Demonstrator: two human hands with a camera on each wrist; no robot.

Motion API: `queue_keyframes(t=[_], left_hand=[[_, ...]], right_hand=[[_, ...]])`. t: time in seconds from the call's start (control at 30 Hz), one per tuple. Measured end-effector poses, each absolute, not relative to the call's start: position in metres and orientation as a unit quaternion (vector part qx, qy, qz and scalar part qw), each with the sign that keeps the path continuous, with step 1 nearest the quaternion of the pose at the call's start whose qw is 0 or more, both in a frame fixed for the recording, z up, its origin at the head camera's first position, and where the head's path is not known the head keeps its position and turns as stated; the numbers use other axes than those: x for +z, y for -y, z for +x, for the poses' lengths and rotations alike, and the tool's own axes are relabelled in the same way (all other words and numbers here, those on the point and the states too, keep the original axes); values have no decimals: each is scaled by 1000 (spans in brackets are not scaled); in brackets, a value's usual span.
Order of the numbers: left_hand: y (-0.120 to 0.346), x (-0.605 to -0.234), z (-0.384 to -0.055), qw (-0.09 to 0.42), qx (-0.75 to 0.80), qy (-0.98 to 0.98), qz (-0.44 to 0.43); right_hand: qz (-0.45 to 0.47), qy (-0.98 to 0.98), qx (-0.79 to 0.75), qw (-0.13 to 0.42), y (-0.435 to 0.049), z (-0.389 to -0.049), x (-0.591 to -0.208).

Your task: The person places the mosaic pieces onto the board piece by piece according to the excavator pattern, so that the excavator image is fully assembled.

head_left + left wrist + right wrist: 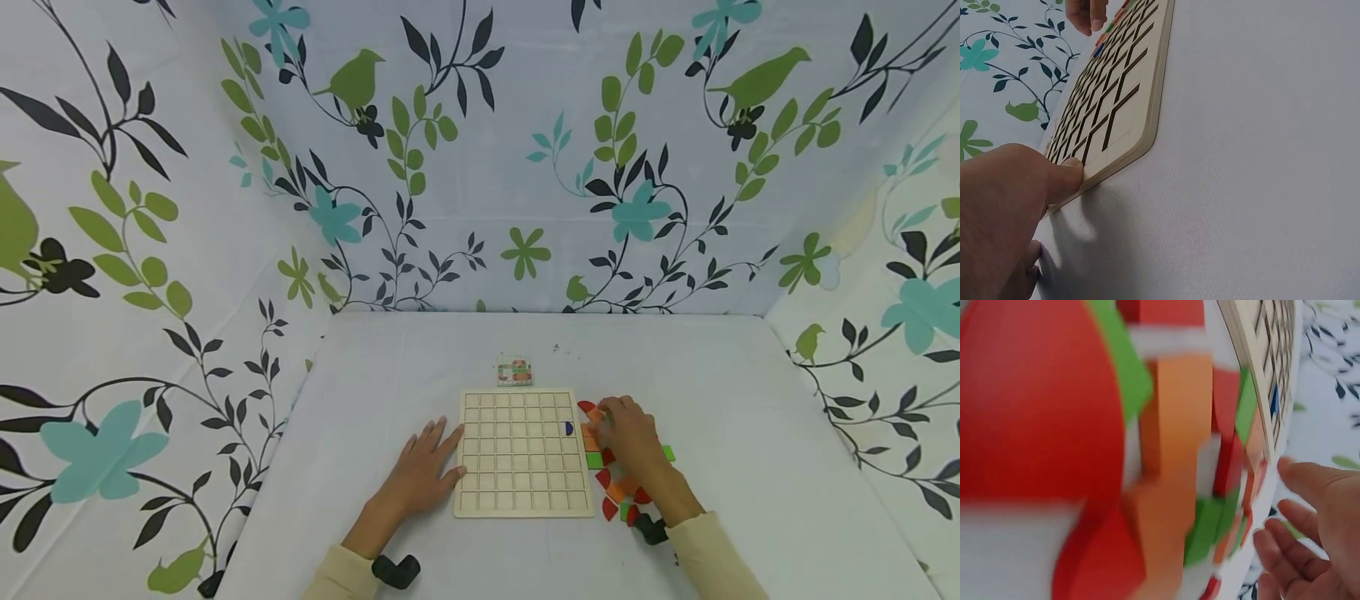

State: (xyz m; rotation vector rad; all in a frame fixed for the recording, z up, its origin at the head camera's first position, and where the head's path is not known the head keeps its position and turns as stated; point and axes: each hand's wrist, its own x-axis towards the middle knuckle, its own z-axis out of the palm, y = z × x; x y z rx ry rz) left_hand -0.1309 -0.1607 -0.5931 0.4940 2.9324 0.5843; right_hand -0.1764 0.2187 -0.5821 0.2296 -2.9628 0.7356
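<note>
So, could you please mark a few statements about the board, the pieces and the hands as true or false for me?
1. The left hand touches the edge of the wooden board. True.
2. The loose coloured pieces lie to the left of the board. False: they lie to its right.
3. A dark blue piece lies on the board. True.
4. The small printed card lies on the near side of the board. False: it lies beyond the far edge.
5. The right hand rests flat on the board. False: it is at the loose pieces, off the board.
</note>
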Motion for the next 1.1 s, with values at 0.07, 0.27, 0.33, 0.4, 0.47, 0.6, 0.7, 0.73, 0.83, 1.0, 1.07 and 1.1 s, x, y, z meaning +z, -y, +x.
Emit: queue_keyframes(t=[0.07,0.27,0.33,0.4,0.47,0.6,0.7,0.73,0.83,1.0,1.07,1.1], left_hand=[[160,-593,-130,54,192,-966,163],[160,-593,-130,61,193,-967,157],[160,-595,-131,60,193,-967,157],[160,-598,-131,57,192,-967,158],[160,-600,-132,57,191,-967,159],[159,-597,-133,60,188,-968,157],[158,-596,-132,61,187,-968,155],[158,-596,-132,62,185,-968,155],[158,-596,-132,59,183,-969,155],[158,-595,-132,63,184,-969,152],[158,-594,-132,64,189,-968,151],[158,-594,-132,64,191,-968,151]], right_hand=[[48,970,236,32,-226,-176,-581],[-15,967,255,3,-239,-170,-582],[-24,966,258,-2,-240,-169,-584],[-32,964,266,-8,-241,-168,-585],[-33,961,276,-9,-242,-170,-586],[-31,954,297,-7,-243,-174,-588],[-32,949,312,-15,-244,-174,-589],[-32,948,316,-17,-244,-174,-589],[-33,946,321,-20,-244,-172,-588],[-28,949,312,-19,-243,-170,-585],[-24,950,311,-17,-242,-170,-585],[-22,950,312,-16,-241,-170,-585]])
